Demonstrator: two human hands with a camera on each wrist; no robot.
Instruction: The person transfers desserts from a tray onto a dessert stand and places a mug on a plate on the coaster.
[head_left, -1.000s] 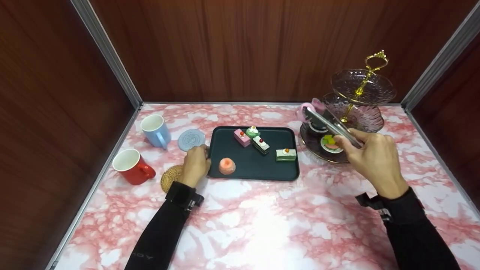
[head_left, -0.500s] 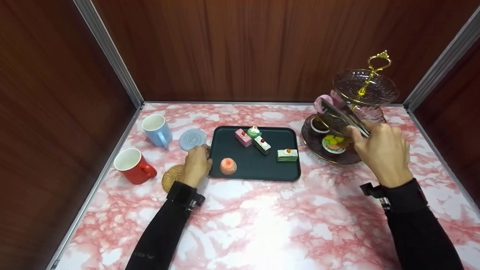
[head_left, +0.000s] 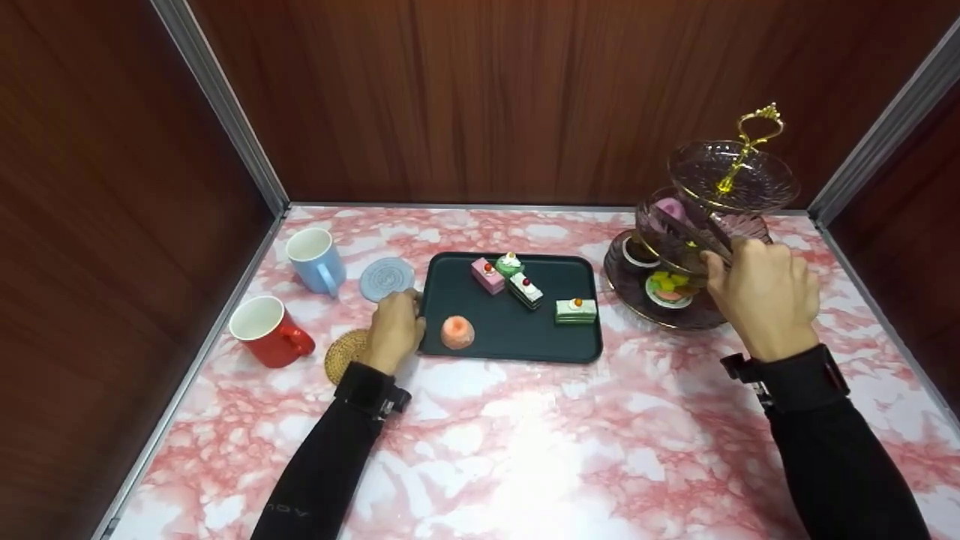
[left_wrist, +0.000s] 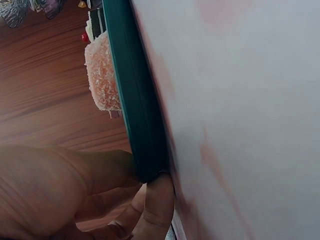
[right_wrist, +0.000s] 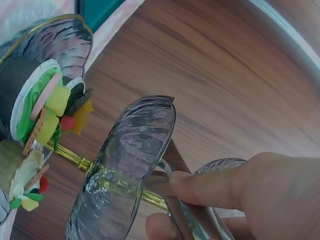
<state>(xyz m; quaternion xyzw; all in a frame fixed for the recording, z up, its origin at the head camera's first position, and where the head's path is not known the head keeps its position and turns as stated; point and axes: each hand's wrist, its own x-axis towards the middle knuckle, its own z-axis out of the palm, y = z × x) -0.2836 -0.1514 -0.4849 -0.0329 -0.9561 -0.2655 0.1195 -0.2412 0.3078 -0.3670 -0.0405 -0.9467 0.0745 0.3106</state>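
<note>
while the left hand [head_left: 394,332] pinches the green tray [head_left: 525,337] by its left edge, the right hand [head_left: 766,300] pinches tongs [head_left: 699,238] between thumb and fingers; pink piece [head_left: 670,211] near their tips, at the middle tier [head_left: 652,244] of the glass stand [head_left: 761,180].

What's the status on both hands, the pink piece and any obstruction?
Left hand gripping tray edge. Right hand holding tongs. Pink piece at middle tier, whether tongs pinch it unclear. Top tier overhead, might crowd the tongs.

Tbl [head_left: 645,457] (pink-wht marbled) bears tray [head_left: 517,334], 2 mugs [head_left: 270,341], 2 coasters [head_left: 387,279] & tiered stand [head_left: 754,180].
</note>
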